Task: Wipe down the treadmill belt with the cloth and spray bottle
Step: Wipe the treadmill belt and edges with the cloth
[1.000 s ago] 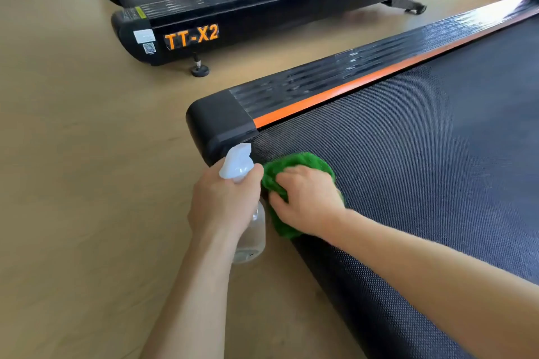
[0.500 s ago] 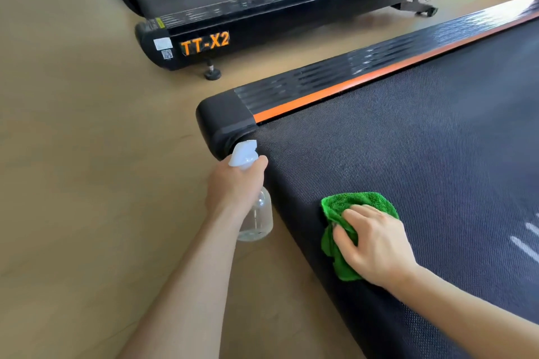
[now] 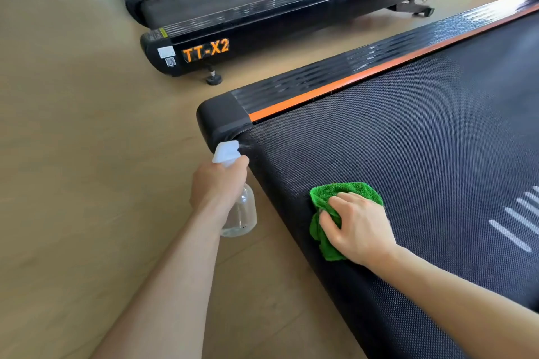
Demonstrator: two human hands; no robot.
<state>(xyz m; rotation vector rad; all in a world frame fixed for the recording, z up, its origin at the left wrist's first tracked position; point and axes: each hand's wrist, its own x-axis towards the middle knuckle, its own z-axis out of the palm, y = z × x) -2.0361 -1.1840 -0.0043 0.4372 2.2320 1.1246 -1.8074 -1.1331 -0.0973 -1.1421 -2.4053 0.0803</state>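
Note:
The black textured treadmill belt (image 3: 408,154) fills the right side of the head view. A bunched green cloth (image 3: 323,198) lies on the belt near its rear edge, and my right hand (image 3: 358,227) presses on it with fingers curled into the fabric. My left hand (image 3: 217,183) grips a clear spray bottle (image 3: 240,218) with a white trigger head, held beside the belt's rear left corner. The nozzle points at the belt and a faint mist shows at its tip.
A black end cap (image 3: 221,122) and an orange-striped side rail (image 3: 350,81) border the belt. A second treadmill marked TT-X2 (image 3: 204,51) stands on the wooden floor (image 3: 87,154) behind, with more treadmills beyond it. White stripes (image 3: 516,227) mark the belt at right.
My right hand slid the cloth to the right along the belt's rear edge, away from the corner. My left hand kept the bottle near the corner, and mist now shows at the nozzle.

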